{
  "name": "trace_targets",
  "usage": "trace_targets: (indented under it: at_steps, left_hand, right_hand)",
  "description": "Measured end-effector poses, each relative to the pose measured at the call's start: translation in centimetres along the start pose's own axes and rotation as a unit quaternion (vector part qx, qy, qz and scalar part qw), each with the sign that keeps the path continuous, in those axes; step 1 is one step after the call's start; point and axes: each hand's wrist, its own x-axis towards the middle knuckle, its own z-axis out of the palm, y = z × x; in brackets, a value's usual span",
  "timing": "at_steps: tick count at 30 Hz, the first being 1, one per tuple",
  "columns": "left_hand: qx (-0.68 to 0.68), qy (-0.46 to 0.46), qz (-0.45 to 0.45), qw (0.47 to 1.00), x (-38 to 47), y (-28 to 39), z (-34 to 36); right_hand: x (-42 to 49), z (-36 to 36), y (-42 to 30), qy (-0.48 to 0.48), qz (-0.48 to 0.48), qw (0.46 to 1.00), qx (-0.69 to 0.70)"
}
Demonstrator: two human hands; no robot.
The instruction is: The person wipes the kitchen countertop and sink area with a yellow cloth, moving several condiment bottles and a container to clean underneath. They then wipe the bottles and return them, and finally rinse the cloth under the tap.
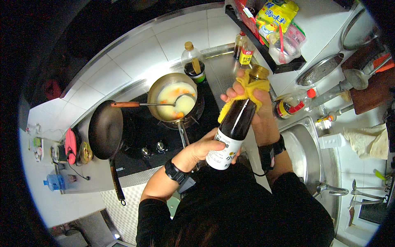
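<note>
A dark glass sauce bottle [237, 123] with a white label and a gold cap is tilted in front of me. Around its lower, labelled part my left hand [209, 147] is closed. My right hand [260, 102] grips a yellow cloth [226, 109] wrapped about the bottle's neck, just below the cap. Left of the bottle, a metal saucepan [151, 103] on the gas hob holds pale soup with orange pieces. A ladle [154, 104] with a wooden handle lies across the pan, its bowl in the soup.
A frying pan [106, 132] sits on the hob's left side. Behind the saucepan stands a plastic bottle of dark liquid [193, 63]; more bottles [246, 55] are in the corner. A red-capped bottle [285, 106] stands near the steel sink [319, 145]. A black shelf [265, 52] holds seasoning packets.
</note>
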Motion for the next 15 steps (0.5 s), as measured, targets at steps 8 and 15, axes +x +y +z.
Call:
trace_targets:
  at_steps: [8,15]
  left_hand:
    - [0.636,0.382,0.094,0.664,1.5,1.3,1.8]
    - [0.711,0.352,0.127,0.596,2.1,1.6,1.5]
  right_hand:
    - [-1.9,2.5,2.0,0.331,-0.079,0.817,-0.466]
    - [-3.2,0.9,2.1,0.323,-0.138,0.887,-0.300]
